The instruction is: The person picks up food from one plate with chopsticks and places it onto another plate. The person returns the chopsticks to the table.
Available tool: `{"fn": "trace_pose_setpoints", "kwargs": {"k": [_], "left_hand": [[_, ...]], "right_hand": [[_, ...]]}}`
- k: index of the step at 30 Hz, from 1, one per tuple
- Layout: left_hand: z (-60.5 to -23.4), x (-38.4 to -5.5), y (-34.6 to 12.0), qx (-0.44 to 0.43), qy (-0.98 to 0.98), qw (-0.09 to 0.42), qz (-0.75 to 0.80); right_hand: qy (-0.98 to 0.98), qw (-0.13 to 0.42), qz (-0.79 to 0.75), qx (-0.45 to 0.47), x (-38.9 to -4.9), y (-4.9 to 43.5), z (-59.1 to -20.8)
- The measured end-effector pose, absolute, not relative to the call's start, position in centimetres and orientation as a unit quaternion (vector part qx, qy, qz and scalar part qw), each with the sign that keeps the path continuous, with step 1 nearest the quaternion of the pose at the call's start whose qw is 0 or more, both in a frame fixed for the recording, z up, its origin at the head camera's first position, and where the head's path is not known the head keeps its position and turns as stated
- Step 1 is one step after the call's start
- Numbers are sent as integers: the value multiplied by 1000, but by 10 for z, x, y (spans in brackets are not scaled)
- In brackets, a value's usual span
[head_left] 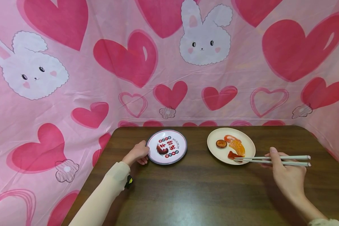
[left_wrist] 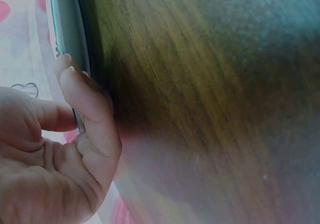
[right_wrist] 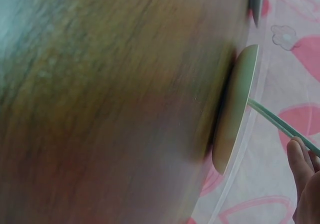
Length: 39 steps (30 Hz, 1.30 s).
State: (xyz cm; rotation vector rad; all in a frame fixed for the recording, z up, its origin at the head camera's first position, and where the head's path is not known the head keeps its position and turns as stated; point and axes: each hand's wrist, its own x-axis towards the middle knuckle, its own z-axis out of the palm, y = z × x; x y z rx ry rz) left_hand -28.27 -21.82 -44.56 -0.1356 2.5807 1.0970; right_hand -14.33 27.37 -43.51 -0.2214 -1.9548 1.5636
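At the left, my left hand [head_left: 138, 153] grips the near-left rim of a white plate [head_left: 182, 149] with a blue edge and red printed characters. Thumb and curled fingers lie on either side of that rim in the left wrist view. My right hand [head_left: 288, 175] holds a pair of pale green chopsticks [head_left: 299, 157]. Their tips reach over a cream plate [head_left: 214, 154] and touch or nearly touch a small dark red piece of food [head_left: 233, 155]; whether they pinch it, I cannot tell. Beside it lie an orange, white-striped slice [head_left: 237, 147], a reddish-orange piece [head_left: 230, 138] and a round brown slice [head_left: 221, 143].
Both plates stand near the far edge of a dark wooden table [head_left: 169, 194], with a gap between them. Behind and beside it hangs a pink cloth [head_left: 164, 69] with hearts and rabbit faces.
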Motion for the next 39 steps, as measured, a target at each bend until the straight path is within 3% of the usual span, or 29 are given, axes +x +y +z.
{"fn": "trace_pose_setpoints", "kwargs": {"k": [17,39], "left_hand": [[-445,-283,-219,-46,905,167,388],[-444,-280,-218,-36,904,158,397]], "right_hand": [[-735,287,612,-54,-138,273,-434],[-765,328,551,-65,-139,273,-440]]}}
